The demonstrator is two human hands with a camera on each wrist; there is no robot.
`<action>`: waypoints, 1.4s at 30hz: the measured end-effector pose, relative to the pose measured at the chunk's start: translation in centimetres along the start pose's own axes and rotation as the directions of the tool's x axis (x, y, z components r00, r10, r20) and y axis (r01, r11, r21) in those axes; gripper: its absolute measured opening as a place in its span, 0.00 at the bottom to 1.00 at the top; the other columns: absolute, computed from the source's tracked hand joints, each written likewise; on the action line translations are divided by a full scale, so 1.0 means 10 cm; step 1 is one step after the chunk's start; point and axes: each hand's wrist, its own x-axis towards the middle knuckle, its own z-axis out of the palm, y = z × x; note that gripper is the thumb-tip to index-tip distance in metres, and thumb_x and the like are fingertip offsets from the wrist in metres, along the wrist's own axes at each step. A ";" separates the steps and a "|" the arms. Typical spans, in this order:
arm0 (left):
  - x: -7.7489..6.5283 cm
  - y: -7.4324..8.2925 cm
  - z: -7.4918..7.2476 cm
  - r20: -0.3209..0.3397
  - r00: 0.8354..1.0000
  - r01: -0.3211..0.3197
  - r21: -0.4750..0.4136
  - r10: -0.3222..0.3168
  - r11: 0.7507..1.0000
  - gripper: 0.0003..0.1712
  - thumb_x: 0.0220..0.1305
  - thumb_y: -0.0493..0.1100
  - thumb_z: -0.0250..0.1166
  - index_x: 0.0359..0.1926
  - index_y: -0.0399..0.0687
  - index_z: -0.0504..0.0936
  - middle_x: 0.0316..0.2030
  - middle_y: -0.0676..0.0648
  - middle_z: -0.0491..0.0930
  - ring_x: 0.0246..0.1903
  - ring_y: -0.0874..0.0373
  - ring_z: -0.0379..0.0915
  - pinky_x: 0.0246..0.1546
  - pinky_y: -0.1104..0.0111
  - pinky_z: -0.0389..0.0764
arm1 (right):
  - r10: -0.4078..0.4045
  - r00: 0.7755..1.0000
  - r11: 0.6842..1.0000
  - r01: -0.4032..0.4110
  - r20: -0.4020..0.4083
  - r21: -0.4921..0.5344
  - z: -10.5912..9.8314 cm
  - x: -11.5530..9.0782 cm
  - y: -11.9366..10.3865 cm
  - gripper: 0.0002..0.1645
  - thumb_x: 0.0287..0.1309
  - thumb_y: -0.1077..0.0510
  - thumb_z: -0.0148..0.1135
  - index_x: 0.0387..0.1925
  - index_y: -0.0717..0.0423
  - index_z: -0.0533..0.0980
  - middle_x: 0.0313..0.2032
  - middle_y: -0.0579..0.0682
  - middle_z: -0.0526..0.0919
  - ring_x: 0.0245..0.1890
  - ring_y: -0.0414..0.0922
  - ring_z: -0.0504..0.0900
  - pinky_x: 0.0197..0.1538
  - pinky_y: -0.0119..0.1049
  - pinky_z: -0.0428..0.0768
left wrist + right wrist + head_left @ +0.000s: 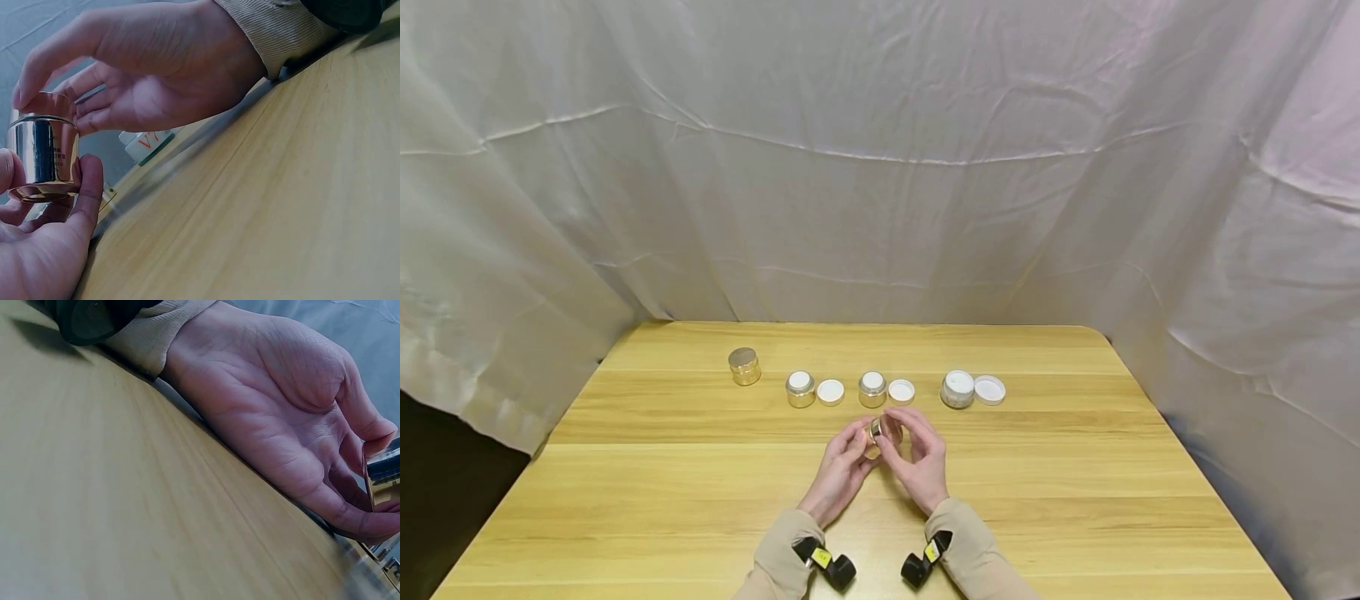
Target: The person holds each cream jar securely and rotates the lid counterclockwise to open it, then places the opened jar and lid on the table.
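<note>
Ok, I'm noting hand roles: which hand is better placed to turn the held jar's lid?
Probably the right hand: its fingers touch the lid, while the left hand grips the jar body.

A curtained booth — grey drapes (880, 208) on 3 sides, wooden table (1075, 500).

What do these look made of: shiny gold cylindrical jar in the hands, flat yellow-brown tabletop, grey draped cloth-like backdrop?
Shiny gold cylindrical jar: mirror-like metallic finish, sharp reflections; metal or metal-coated glass/plastic, can't tell which.
Flat yellow-brown tabletop: wood or wood-look laminate, smooth; grain streaks visible.
Grey draped backdrop: likely fabric, slight sheen; soft folds and creases, fibre unclear.
</note>
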 end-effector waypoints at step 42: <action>0.00 0.00 -0.01 -0.005 1.000 0.008 0.004 -0.008 1.000 0.13 0.80 0.41 0.46 0.58 0.48 0.72 0.50 0.56 0.79 0.51 0.65 0.79 0.60 0.69 0.80 | 0.031 0.999 0.996 -0.032 -0.014 -0.078 0.02 0.00 -0.02 0.26 0.51 0.80 0.64 0.55 0.81 0.72 0.54 0.72 0.76 0.60 0.35 0.75 0.70 0.24 0.71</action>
